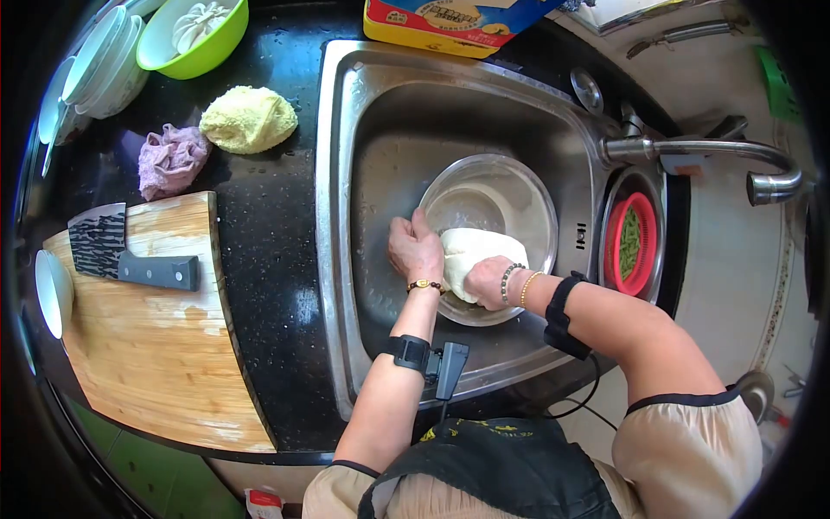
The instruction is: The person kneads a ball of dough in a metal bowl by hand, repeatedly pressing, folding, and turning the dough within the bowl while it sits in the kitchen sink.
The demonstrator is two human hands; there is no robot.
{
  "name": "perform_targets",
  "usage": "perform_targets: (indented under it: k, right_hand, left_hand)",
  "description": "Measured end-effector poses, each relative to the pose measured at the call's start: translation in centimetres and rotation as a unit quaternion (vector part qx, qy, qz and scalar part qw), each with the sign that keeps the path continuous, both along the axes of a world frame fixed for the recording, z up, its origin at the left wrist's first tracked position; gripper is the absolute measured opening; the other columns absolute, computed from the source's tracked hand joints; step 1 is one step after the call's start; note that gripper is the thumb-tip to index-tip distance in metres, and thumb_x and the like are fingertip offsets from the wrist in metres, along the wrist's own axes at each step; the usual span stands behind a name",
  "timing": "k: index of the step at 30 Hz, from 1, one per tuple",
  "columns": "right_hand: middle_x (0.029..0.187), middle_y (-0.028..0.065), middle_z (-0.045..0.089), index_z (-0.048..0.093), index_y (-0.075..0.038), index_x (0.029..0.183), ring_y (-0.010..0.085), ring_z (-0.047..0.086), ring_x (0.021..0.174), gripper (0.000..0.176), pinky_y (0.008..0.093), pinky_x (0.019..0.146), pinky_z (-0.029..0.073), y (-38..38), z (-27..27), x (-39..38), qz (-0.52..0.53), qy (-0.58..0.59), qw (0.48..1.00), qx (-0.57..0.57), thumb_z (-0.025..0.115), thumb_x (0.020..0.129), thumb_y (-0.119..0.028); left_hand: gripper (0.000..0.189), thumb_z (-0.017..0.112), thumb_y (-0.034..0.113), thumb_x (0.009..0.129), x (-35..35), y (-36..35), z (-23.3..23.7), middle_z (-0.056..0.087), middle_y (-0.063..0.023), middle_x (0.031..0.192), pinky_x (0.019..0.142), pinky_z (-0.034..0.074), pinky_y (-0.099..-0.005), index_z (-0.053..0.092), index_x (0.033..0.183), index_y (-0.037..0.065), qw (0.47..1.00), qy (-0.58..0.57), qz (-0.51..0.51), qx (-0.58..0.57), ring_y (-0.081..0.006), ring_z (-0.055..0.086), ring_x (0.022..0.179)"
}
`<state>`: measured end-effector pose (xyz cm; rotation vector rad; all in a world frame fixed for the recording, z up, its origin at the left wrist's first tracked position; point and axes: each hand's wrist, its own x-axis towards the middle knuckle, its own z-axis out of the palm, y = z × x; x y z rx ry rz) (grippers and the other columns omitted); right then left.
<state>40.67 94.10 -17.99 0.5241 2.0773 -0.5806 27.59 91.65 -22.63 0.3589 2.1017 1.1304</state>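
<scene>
A clear round bowl [538, 201] stands in the steel sink, with a smooth lump of white dough [471, 246] in its near half. My left hand [415, 246] grips the bowl's left rim, thumb up beside the rim and fingers along the outside. The dough's left end lies right beside it. My right hand [491, 282] is closed, its curled fingers pressed into the near right part of the dough. Its fingertips are hidden against the dough.
The sink [333, 216] has a faucet [692, 149] on its right and a red basket [652, 225] of green pieces. On the left are a cutting board [156, 346], a cleaver [160, 270], a yellow cloth [248, 119], a purple cloth [173, 162] and a green bowl [220, 52].
</scene>
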Motion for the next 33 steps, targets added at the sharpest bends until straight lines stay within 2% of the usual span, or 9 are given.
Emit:
perform_targets:
  k: [9, 13, 22, 25, 28, 30, 31, 32, 33]
  right_hand:
    - [0.093, 0.0123, 0.067, 0.069, -0.007, 0.087, 0.0257, 0.064, 0.092, 0.02, 0.0342, 0.079, 0.05, -1.1, 0.0, -2.6, -0.057, -0.076, 0.995, 0.009, 0.062, 0.068, -0.008]
    - [0.093, 0.0131, 0.067, 0.069, -0.006, 0.087, 0.0258, 0.064, 0.092, 0.02, 0.034, 0.079, 0.05, -1.0, -0.4, -3.2, -0.076, -0.069, 0.995, 0.006, 0.063, 0.068, -0.008]
    - [0.095, 0.0143, 0.067, 0.07, -0.004, 0.092, 0.0271, 0.064, 0.093, 0.027, 0.0352, 0.079, 0.05, 0.0, -1.1, -5.2, -0.073, -0.101, 0.992, -0.019, 0.067, 0.066, -0.01]
    - [0.094, 0.0154, 0.067, 0.07, -0.004, 0.09, 0.0267, 0.065, 0.092, 0.026, 0.035, 0.078, 0.05, -0.6, -1.4, -4.2, -0.04, -0.06, 0.997, -0.014, 0.066, 0.065, -0.011]
    - [0.085, 0.0165, 0.067, 0.069, -0.005, 0.08, 0.0286, 0.065, 0.083, 0.017, 0.0374, 0.073, 0.051, -0.7, -0.9, -2.5, -0.02, 0.006, 1.0, 0.003, 0.062, 0.066, -0.009]
    - [0.083, 0.0153, 0.067, 0.069, -0.006, 0.08, 0.0291, 0.065, 0.083, 0.015, 0.0386, 0.077, 0.049, -1.7, 0.5, -0.9, -0.062, 0.1, 0.993, -0.002, 0.058, 0.072, -0.011]
    - [0.071, 0.0147, 0.064, 0.066, -0.007, 0.077, 0.0318, 0.064, 0.075, 0.013, 0.0408, 0.072, 0.049, -1.7, 0.9, -0.5, -0.084, 0.171, 0.982, 0.003, 0.056, 0.072, -0.015]
    - [0.071, 0.0147, 0.064, 0.066, -0.007, 0.077, 0.0318, 0.064, 0.075, 0.013, 0.0408, 0.072, 0.049, -1.3, 1.1, -0.4, -0.078, 0.17, 0.982, 0.003, 0.056, 0.072, -0.015]
    - [0.071, 0.0151, 0.062, 0.065, -0.006, 0.078, 0.0325, 0.063, 0.075, 0.014, 0.0413, 0.071, 0.049, -0.4, 2.5, -1.0, -0.142, 0.245, 0.958, 0.041, 0.056, 0.073, -0.015]
  left_hand:
    - [0.041, 0.061, 0.031, 0.084, 0.1, -0.1, -0.3, 0.048, -0.0137, 0.053, 0.053, 0.038, -0.0428, 0.043, 0.06, 0.003, 1.0, -0.006, 0.012, 0.007, -0.0291, 0.046, 0.05]
    - [0.041, 0.062, 0.031, 0.083, 0.1, -0.2, -0.8, 0.047, -0.012, 0.052, 0.052, 0.038, -0.0409, 0.043, 0.06, 0.003, 0.999, -0.001, 0.021, 0.031, -0.0246, 0.044, 0.049]
    - [0.042, 0.062, 0.03, 0.083, 0.0, 0.0, -1.0, 0.043, -0.0097, 0.05, 0.05, 0.036, -0.0397, 0.042, 0.059, 0.002, 0.999, 0.002, 0.023, 0.041, -0.0208, 0.038, 0.049]
    - [0.042, 0.062, 0.029, 0.083, -0.2, -0.1, -0.9, 0.042, -0.0093, 0.05, 0.05, 0.036, -0.0391, 0.042, 0.059, 0.002, 0.999, 0.001, 0.013, 0.044, -0.0196, 0.037, 0.049]
    - [0.042, 0.062, 0.029, 0.083, -0.1, 0.1, -1.5, 0.042, -0.009, 0.05, 0.05, 0.036, -0.039, 0.042, 0.059, 0.002, 0.998, -0.006, 0.023, 0.054, -0.0192, 0.037, 0.049]
    - [0.042, 0.062, 0.029, 0.083, -0.1, 0.3, -1.8, 0.043, -0.0088, 0.05, 0.05, 0.036, -0.0389, 0.042, 0.059, 0.002, 0.998, -0.003, 0.025, 0.061, -0.0191, 0.037, 0.049]
    - [0.041, 0.063, 0.028, 0.083, -0.2, 0.4, -1.8, 0.043, -0.0088, 0.05, 0.05, 0.036, -0.0387, 0.042, 0.058, 0.002, 0.998, 0.002, 0.023, 0.059, -0.0191, 0.037, 0.049]
    - [0.041, 0.063, 0.028, 0.083, -0.2, 0.4, -1.9, 0.043, -0.0087, 0.05, 0.05, 0.036, -0.0385, 0.042, 0.058, 0.002, 0.998, 0.009, 0.022, 0.056, -0.0192, 0.038, 0.049]
    - [0.041, 0.063, 0.028, 0.083, -0.2, 0.4, -1.8, 0.043, -0.0087, 0.05, 0.05, 0.036, -0.0385, 0.042, 0.058, 0.002, 0.998, 0.01, 0.028, 0.055, -0.0192, 0.038, 0.049]
